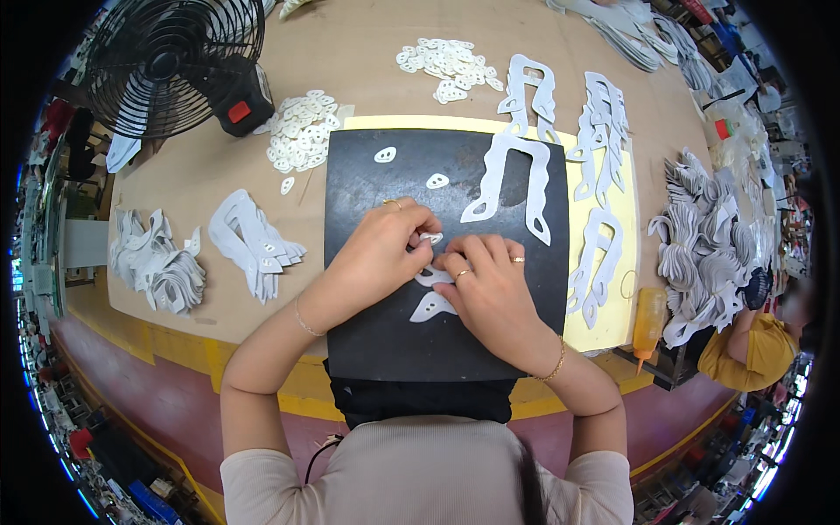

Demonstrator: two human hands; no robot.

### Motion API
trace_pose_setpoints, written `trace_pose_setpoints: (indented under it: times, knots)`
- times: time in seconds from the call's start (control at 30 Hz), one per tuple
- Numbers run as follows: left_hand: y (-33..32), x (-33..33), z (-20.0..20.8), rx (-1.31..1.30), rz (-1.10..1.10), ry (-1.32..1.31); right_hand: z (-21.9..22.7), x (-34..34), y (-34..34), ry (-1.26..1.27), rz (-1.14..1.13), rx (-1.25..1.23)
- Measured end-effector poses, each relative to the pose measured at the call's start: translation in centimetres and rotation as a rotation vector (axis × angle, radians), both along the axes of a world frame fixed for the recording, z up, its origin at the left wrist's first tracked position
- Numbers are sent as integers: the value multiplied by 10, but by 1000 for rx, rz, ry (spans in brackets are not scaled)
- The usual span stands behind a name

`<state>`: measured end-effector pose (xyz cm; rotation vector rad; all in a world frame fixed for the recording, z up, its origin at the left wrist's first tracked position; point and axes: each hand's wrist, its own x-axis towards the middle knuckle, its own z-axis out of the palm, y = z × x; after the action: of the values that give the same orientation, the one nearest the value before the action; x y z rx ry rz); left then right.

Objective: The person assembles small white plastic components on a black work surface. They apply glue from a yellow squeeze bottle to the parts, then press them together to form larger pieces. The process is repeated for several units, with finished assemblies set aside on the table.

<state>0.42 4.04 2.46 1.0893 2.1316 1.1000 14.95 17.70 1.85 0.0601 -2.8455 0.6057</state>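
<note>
White rounded tab (431, 237) pinched by left hand (382, 248), best kept level; white curved-edged cutout (430, 307) touched by right hand (491, 284), grip unclear.

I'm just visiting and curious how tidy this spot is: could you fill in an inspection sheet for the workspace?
Surface: black mat over a yellow sheet, on a brown-covered table.
Job's things: small white pieces in heaps off the mat, two lying loose on it; white U-shaped cut-outs on mat and sheet.
Clutter: black fan at far left, orange bottle at right.
Left fingers: pinching a small piece.
Right fingers: touching a partly hidden cut-out; grip unclear.
Cables: thin black cord beside the torso.
Surroundings: another person in yellow, at right.
</note>
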Motion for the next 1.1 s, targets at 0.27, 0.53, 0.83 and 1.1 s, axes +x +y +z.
trace_pose_setpoints:
  times: [0.27,0.53,0.83,1.1]
  knots:
    - [-1,5,2,61,8,36,3,5,4,-113,91,-100]
    - [-6,5,-1,123,18,-39,15,12,8,-157,96,-248]
    - [-9,10,-2,41,-16,52,22,11,21,-261,151,-337]
    - [-10,13,-8,80,-6,105,17,8,13,-135,176,-208]
